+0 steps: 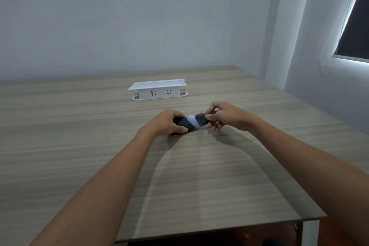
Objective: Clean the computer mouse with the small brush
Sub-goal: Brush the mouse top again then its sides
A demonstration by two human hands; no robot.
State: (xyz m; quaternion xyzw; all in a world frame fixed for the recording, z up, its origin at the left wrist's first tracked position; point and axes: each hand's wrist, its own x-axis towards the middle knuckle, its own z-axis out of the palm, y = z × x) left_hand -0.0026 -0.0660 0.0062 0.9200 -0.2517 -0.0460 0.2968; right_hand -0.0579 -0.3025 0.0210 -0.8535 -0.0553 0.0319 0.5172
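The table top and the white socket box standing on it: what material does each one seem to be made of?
The table top looks like wood-grain laminate over board, light brown-grey: its streaks run evenly, its edge is thin, and it has a soft sheen. Real veneer cannot be ruled out. The white socket box looks like smooth moulded plastic or painted metal, uniformly white with cut socket holes. Which one, the picture leaves open.

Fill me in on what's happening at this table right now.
A person is working on a dark computer mouse on a wooden table. The left hand grips the mouse and steadies it on the tabletop. The right hand holds a small brush with a dark handle, its white bristles against the mouse. The picture is too blurred to show dirt or progress. Behind the hands, a white socket box stands on the table.
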